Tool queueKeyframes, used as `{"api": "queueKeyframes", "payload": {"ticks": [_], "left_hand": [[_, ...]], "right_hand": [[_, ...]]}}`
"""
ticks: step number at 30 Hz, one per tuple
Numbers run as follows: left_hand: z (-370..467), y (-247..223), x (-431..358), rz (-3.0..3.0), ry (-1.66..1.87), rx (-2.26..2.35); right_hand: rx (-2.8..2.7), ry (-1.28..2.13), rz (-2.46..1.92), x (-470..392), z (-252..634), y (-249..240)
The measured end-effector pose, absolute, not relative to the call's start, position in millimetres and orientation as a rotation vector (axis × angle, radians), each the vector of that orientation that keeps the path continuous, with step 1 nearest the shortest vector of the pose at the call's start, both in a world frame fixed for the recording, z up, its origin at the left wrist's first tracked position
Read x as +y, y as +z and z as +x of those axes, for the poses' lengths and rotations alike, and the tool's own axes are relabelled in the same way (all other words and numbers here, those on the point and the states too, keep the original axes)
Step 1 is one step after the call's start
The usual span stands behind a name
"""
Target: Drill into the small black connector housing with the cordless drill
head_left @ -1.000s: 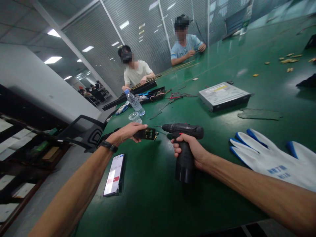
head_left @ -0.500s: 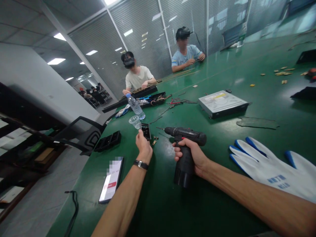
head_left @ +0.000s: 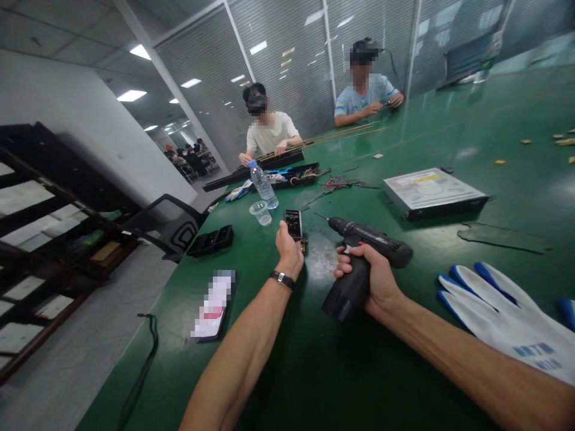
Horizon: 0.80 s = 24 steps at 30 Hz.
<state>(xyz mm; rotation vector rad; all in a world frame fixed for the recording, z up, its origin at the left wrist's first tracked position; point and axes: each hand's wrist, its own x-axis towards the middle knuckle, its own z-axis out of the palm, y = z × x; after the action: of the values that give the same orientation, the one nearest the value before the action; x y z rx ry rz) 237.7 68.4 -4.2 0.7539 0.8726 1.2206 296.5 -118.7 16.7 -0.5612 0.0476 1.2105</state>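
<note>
My left hand [head_left: 290, 248] grips a small black box-like part [head_left: 293, 224] with a light edge, near the middle of the green table [head_left: 265, 371]. Small brass-coloured pieces [head_left: 303, 245] show just beside its lower right edge. My right hand [head_left: 366, 272] is wrapped round the handle of a black cordless drill [head_left: 371, 239]. The drill's thin bit points left and slightly up, to the right of the black part and apart from it. A clear plastic cup [head_left: 261, 213] and a water bottle [head_left: 263, 184] stand just beyond my left hand.
A phone [head_left: 215, 305] and black tray [head_left: 211, 240] lie left. At right are a silver disc drive [head_left: 433, 191], a bent wire [head_left: 503, 238] and white-blue gloves [head_left: 507, 317]. Two people [head_left: 272, 131] sit across the table, near a black tool tray [head_left: 305, 175] and long strips.
The view has shifted, so most things appear farther right. My left hand has turned the black part more upright. The drill's handle now slants to the lower left, still in my right hand.
</note>
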Motion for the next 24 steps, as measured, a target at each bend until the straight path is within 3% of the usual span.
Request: {"api": "queueKeyframes", "payload": {"ticks": [12,17,24], "left_hand": [[274.0,-19.3,63.5,0.641,1.231,0.826],[224.6,10.0,60.1,0.625,1.249,0.735],[132.1,27.8,20.4,0.741,0.992,0.674]], "right_hand": [[0.043,1.125,-0.630,-120.8,307.2,22.7],[0.062,1.158,-0.624,-120.9,306.8,20.8],[0.065,1.250,-0.635,-120.8,299.6,17.6]]}}
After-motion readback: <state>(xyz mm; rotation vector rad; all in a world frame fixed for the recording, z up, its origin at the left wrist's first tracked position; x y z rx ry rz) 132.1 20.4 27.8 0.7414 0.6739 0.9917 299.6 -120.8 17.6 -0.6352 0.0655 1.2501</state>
